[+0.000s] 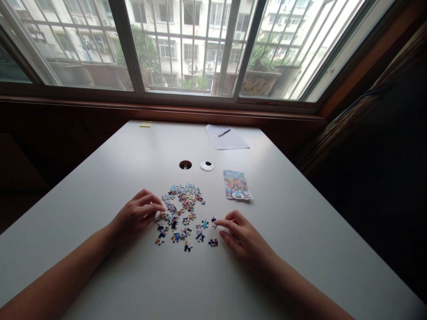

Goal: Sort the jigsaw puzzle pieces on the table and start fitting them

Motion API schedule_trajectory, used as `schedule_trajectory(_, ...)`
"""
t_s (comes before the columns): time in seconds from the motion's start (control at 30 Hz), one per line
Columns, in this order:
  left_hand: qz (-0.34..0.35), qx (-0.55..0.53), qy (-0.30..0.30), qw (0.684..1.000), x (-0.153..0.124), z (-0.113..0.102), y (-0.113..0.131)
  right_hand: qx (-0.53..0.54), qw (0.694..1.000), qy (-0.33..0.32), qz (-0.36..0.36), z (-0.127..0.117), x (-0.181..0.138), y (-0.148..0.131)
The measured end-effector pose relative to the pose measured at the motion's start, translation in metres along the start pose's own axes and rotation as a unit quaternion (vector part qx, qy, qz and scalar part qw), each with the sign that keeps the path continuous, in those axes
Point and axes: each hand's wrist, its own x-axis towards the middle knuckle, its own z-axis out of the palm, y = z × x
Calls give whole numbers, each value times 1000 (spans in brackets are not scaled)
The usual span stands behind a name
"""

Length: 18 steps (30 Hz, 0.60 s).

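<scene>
Left hand loosely curled, fingertips touching the left edge of the puzzle pieces on the tabletop. Right hand flat, fingers spread, index fingertip touching a loose piece, holding nothing.

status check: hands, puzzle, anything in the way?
Left hand on the table, fingers at the puzzle pieces. Right hand fingertips touching a loose piece; cannot tell if pinched. Reference picture lies apart, right of the pile.

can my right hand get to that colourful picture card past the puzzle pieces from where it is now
Probably yes. The right hand rests on the table just below the picture card, and the stretch between them is bare; the puzzle pieces lie off to its left.
</scene>
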Motion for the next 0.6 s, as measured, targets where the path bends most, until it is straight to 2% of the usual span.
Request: schedule_trajectory(0.6,0,-3,3,1000,0,-1,0,10,1000,2,8,0,0,0)
